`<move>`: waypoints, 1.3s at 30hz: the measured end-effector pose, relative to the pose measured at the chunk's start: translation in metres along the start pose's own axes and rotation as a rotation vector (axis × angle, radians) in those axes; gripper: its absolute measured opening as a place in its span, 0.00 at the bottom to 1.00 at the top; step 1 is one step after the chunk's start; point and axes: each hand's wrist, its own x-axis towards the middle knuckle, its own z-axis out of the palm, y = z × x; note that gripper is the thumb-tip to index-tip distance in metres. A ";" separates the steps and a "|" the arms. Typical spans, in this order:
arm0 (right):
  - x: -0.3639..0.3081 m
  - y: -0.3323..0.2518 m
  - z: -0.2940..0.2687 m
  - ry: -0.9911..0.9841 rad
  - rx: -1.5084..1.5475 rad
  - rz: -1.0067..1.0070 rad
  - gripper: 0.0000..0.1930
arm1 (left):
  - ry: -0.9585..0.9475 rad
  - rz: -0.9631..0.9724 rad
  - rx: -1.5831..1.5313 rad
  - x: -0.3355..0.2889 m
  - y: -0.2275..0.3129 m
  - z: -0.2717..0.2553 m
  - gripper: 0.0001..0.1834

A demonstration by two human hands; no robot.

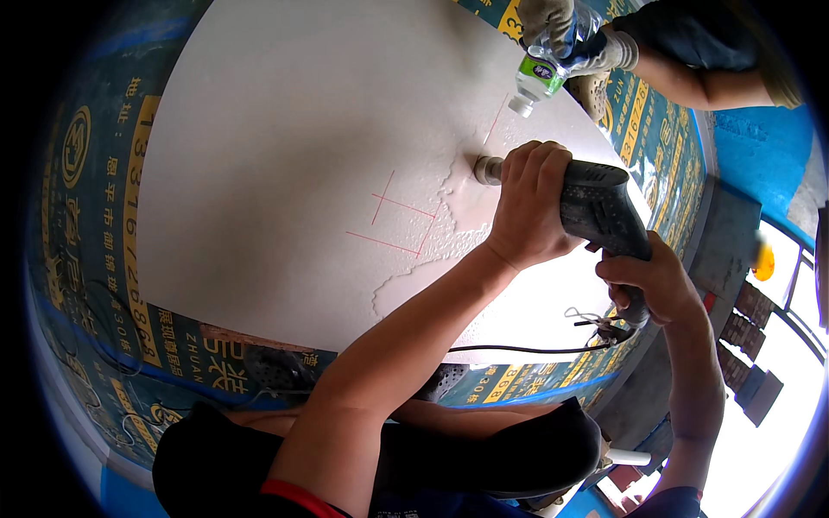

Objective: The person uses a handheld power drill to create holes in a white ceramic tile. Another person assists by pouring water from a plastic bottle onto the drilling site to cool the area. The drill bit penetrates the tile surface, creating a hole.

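Note:
A dark grey electric drill [604, 205] lies across the right half of a large pale slab [285, 129]. My left hand [534, 200] is closed round the front of its body, just behind the chuck. Around the rear handle wraps my right hand [661, 278]. The short round metal bit [487, 170] meets the slab's surface; its cutting edge is hidden. Water [471, 207] is pooled on the slab around and below the bit. Thin red lines [404, 205] are marked left of it. A co-worker's gloved hands [570, 39] tilt a clear plastic bottle [540, 76] with a green label, mouth down near the bit.
The drill's black cord [518, 349] runs along the slab's near edge. Printed green and yellow sheeting [95, 207] covers the floor around the slab. My bent legs [501, 445] are at the near side. A co-worker's shoe [591, 95] stands by the far right edge.

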 end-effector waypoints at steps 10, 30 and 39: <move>0.008 0.007 -0.010 -0.065 0.112 -0.025 0.18 | -0.048 0.026 0.036 0.005 -0.001 0.002 0.52; 0.010 0.026 -0.009 -0.078 0.183 -0.039 0.22 | -0.074 0.050 0.057 0.000 0.002 0.005 0.47; 0.007 0.029 -0.004 -0.057 0.173 -0.037 0.21 | -0.087 0.055 0.040 -0.003 0.001 0.003 0.47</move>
